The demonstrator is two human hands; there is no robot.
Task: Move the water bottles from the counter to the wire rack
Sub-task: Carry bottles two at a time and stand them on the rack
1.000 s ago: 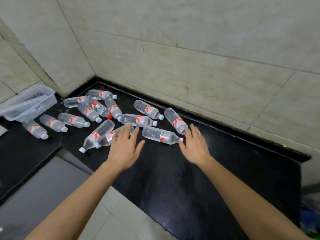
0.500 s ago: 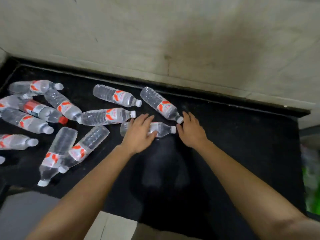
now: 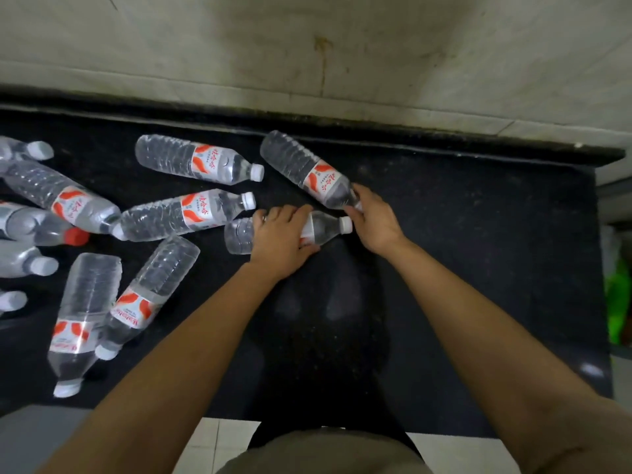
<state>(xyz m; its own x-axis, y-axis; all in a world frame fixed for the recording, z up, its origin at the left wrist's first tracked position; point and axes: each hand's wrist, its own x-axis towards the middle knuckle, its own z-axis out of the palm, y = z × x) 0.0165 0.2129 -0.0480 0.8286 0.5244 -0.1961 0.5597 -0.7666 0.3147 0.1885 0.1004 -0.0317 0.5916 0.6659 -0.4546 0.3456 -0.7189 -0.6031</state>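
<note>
At the centre of the frame, a person's left hand [image 3: 280, 234] lies across a white-capped clear plastic water bottle [image 3: 239, 236]. Its grip is closed over the labelled middle, with the thumb tucked under the near side. The bottle lies on its side on the black speckled stone bench [image 3: 478, 261], cap pointing right.

Just to the right, the right hand [image 3: 374, 220] has its grip closed on the neck end of a slanting clear plastic water bottle [image 3: 301, 164] with a red-and-white label. This bottle's base points to the upper left, and the fingers hide its cap.

Left of centre, an upper labelled bottle [image 3: 198, 159] and a lower labelled bottle [image 3: 184, 215] lie on their sides, white caps to the right. More bottles crowd the left edge, among them a red-capped bottle [image 3: 37, 227]. At lower left a pair of bottles [image 3: 157, 289] lie side by side, caps toward the bottom of the frame. A pale stone-tiled wall [image 3: 342, 46] fills the top.
</note>
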